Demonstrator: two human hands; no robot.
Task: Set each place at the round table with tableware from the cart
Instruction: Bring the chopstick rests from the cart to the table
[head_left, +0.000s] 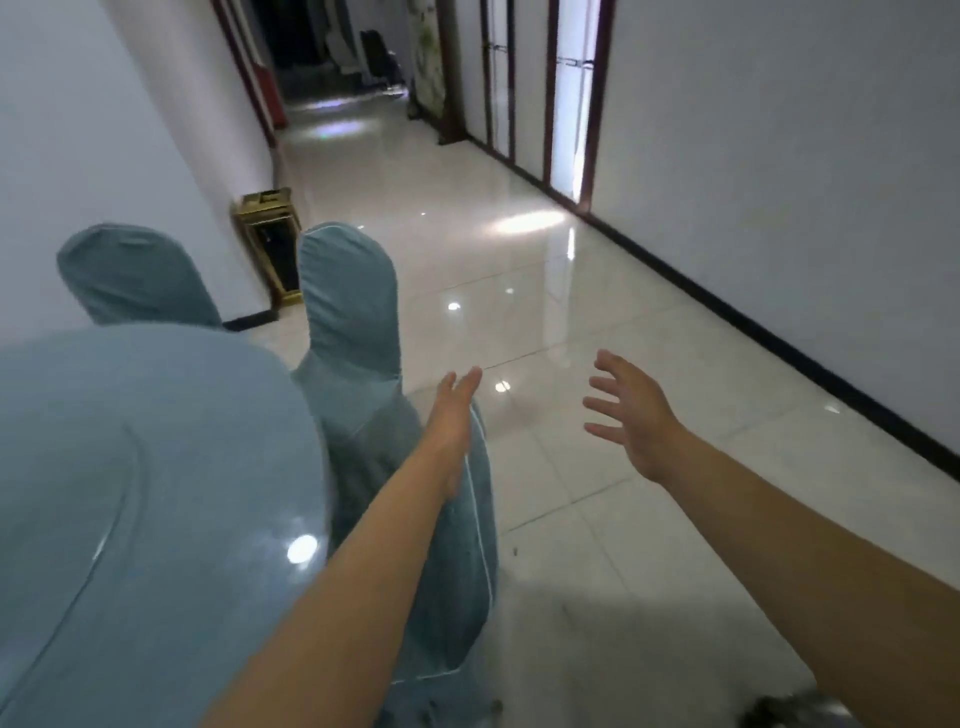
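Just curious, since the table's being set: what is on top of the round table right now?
On the part of the round table in view, only its blue cloth under a glass top. No tableware shows. Its left side lies out of frame, and the left forearm hides a strip.

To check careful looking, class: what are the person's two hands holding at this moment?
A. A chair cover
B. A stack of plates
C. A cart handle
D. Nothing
D: the left hand and the right hand both reach forward with straight, spread fingers and hold nothing.

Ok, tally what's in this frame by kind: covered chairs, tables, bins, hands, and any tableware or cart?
Covered chairs: 3
Round table: 1
Gold bin: 1
Hands: 2, left hand, right hand, both holding nothing
Tableware: 0
Cart: 0
Total: 7
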